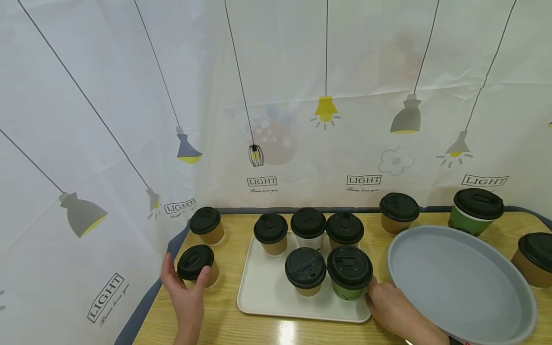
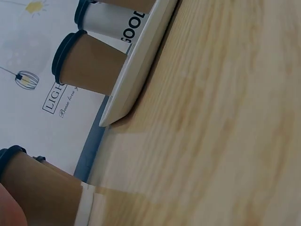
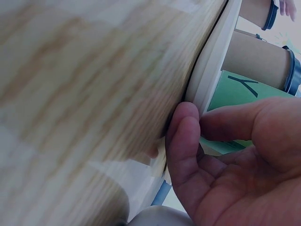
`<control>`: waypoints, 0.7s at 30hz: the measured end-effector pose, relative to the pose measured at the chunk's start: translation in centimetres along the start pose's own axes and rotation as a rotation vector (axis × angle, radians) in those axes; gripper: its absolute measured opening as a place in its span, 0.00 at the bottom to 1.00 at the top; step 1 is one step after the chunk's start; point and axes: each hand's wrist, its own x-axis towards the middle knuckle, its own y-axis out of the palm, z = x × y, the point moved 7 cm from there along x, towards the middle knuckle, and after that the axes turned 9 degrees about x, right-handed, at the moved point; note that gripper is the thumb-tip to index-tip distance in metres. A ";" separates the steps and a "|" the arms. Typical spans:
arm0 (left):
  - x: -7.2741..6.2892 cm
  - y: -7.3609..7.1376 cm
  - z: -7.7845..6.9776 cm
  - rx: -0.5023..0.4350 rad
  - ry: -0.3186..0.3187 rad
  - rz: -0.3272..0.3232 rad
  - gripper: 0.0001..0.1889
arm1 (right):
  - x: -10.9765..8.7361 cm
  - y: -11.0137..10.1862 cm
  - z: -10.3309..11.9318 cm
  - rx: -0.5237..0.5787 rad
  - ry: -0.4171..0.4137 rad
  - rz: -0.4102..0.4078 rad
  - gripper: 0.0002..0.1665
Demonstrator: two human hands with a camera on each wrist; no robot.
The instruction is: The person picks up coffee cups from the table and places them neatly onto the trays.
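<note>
Tray [image 1: 258, 297], its edge partly hidden, is pinched by right fingers [image 3: 184, 141]; left fingers [image 1: 170, 277] spread around a cup [image 1: 195, 261].

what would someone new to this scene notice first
Probably the white tray low in the middle of the head view, bearing five black-lidded cups, then the large gray tray to its right. The right hand grips the white tray's right edge, and the left hand is around a brown cup left of that tray.

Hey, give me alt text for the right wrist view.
A right hand pinches the rim of a white tray on a wood-grain table. On the tray stand a green cup and a brown cup with a dark lid.
</note>
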 end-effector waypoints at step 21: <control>-0.2 1.1 4.7 0.088 -0.356 0.087 0.67 | -0.1 -0.1 0.2 -0.010 -0.004 -0.001 0.06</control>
